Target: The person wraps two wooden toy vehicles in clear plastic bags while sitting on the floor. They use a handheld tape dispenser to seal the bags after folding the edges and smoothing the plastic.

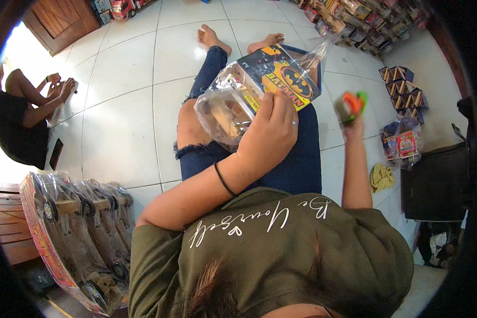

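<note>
A dark blue and yellow printed box [254, 66] wrapped in clear plastic film [220, 111] rests on my lap. A light wooden piece shows through the loose film at its near left end. My left hand [270, 127] is closed on the near edge of the box, fingers over the printed side. Off to the right, my right hand [354, 127] is raised above the floor, closed around an orange-and-green object [353, 105]. Motion blurs that object, and I cannot make out its kind.
Plastic-wrapped toy vehicles with black wheels [84, 212] stand at the left. Another person's hands [63, 87] are farther left, near a dark phone-like slab [56, 153] on the floor. Right: small blue boxes [400, 90], a wrapped package [403, 143], a yellow cloth [381, 177], a black cabinet [434, 185].
</note>
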The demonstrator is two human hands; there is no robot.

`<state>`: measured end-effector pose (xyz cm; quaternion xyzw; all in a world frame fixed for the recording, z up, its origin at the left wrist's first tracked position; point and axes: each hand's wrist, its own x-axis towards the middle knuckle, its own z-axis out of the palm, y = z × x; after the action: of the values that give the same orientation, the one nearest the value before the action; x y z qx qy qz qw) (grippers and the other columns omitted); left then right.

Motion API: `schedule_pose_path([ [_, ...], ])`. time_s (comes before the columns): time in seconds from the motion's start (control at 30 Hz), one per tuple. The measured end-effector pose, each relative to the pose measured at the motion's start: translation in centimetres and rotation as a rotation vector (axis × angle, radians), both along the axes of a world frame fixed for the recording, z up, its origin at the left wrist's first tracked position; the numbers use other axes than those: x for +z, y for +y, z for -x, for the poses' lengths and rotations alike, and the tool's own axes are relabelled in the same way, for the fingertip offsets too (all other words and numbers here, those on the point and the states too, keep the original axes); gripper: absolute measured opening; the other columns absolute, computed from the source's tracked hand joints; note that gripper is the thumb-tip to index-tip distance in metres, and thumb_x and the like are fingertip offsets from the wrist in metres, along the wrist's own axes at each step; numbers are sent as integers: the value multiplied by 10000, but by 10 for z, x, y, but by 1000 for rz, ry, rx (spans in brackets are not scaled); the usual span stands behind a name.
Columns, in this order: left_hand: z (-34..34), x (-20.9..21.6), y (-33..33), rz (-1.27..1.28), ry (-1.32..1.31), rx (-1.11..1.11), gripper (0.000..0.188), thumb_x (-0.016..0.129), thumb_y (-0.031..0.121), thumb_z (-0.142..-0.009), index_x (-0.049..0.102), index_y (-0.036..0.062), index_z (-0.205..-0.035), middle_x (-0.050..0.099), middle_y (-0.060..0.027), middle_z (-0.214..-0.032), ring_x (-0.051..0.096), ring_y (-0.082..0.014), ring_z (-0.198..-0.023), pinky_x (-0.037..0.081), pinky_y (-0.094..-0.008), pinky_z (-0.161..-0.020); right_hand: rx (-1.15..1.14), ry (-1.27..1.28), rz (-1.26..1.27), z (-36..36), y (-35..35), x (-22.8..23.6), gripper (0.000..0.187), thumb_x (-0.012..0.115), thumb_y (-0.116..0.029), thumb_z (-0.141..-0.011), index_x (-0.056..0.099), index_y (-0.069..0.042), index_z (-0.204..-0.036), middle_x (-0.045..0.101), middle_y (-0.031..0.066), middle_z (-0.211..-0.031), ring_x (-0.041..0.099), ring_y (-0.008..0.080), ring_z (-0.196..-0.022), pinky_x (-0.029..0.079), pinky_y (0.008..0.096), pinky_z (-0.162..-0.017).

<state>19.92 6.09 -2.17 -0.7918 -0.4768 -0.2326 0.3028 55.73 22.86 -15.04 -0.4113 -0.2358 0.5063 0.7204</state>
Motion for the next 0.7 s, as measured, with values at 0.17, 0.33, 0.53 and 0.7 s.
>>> schedule_pose_path([
  [0.17,4,-3,1,-10,-12,-27,426,520,156,-757,597,-117,-1075,613,-209,-1072,549,-262,-935,430,-386,-945,-122,-1349,-960,126,3,232,292,581,-178,-851,617,-22,-1095,596,115,-1111,590,214,-985,459,341,-830],
  [0.33,7,-12,1,-55,-42,-24,386,512,181,-803,640,-85,-1052,618,-214,-1053,536,-308,-1065,400,-411,-1000,519,-1944,-1083,282,12,275,215,592,-214,-772,693,-59,-883,647,152,-822,635,344,-804,506,437,-756],
  [0.53,11,-19,5,-96,-79,-31,399,511,175,-794,631,-87,-1070,612,-211,-1085,537,-300,-1068,402,-402,-1011,1131,-2590,-1406,356,60,279,258,635,-223,-721,704,-48,-898,675,171,-865,635,352,-809,512,435,-752],
  [0.7,14,-17,5,-95,-58,-55,416,514,186,-793,628,-90,-1083,619,-218,-1101,535,-296,-1070,407,-398,-999,1266,-2094,474,405,77,292,224,650,-251,-729,703,-46,-804,669,122,-719,624,241,-628,496,412,-607],
])
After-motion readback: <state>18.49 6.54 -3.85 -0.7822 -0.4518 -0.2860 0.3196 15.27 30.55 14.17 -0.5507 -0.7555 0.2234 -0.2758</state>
